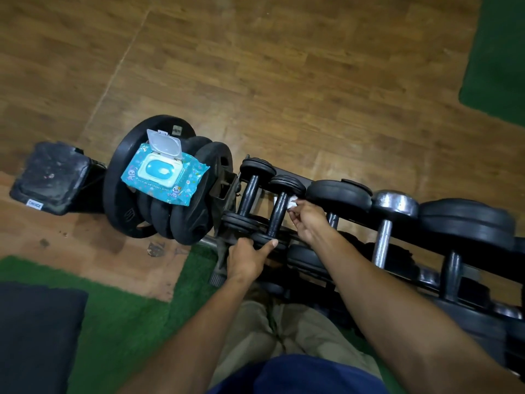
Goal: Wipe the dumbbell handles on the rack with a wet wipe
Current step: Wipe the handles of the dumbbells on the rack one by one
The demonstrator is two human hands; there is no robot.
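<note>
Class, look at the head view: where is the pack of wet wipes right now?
Left of centre, the wet wipes pack lies with its lid flipped open on the stacked weight plates, just left of the dumbbell rack.

The blue wipes pack (163,177), lying on the weight plates (127,211), reads "PURE WATER BABY WIPES" along its near edge. A small white label (34,205) on the black block (51,177) is too blurred to read.

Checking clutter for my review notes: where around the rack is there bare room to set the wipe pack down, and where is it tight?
Free: the wood floor beyond the rack, and the green turf by the dark mat. Crowded: the wipe pack already tops the weight plates; the dumbbells sit close together, with the right hand and left hand among them.
</note>
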